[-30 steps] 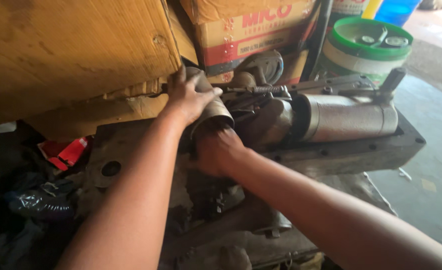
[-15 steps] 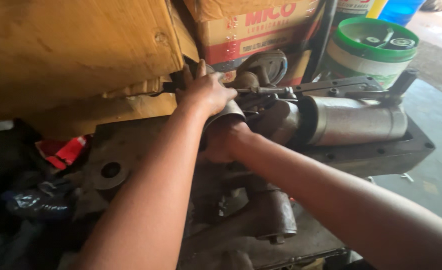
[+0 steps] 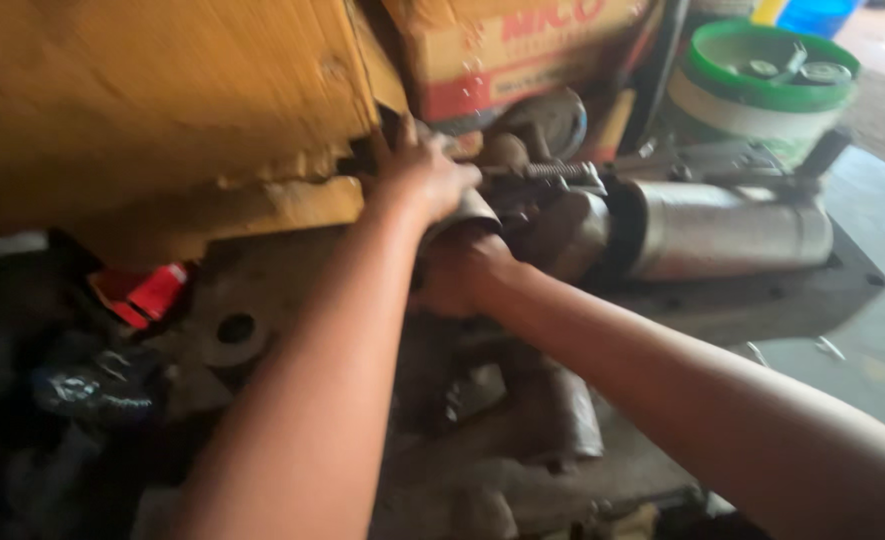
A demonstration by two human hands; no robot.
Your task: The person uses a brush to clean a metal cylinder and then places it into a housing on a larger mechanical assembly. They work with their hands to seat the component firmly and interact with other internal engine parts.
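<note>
Dark metal bench plate (image 3: 762, 305) carries a shiny steel cylinder (image 3: 727, 230) lying on its side; greasy parts lie alongside it.

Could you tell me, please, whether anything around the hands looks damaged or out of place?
Yes: the lower edge of the yellow-painted wooden board beside the left hand is ragged and chipped. Both hands grip a short grey metal sleeve; the right hand is below it. The blur hides finer detail.
</note>
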